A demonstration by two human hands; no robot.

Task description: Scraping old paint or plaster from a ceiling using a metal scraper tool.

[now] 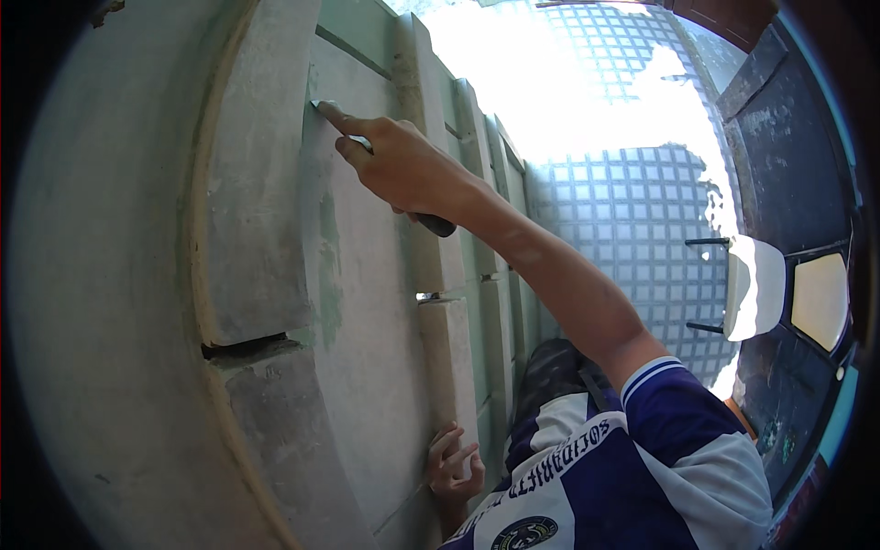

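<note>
My right hand [405,165] is closed around a scraper with a dark handle [436,225], which looks like a putty knife. Its thin metal blade tip [316,104] touches or nearly touches a pale panel [371,275] beside a wide grey raised strip [258,179]; much of the blade is hidden by the fingers. Green patches [330,275] show on the panel's whitish coat. Lower down, my left hand [456,464] rests with bent, slightly spread fingers against the edge of a narrower raised bar [450,364], and it appears to hold no tool.
More raised bars [474,137] and green recesses run alongside. A dark gap [251,347] splits the wide strip, and a small opening [427,296] breaks the narrower bar. Beyond lie a sunlit tiled floor [619,185], a white chair [760,289] and a dark panel [790,165].
</note>
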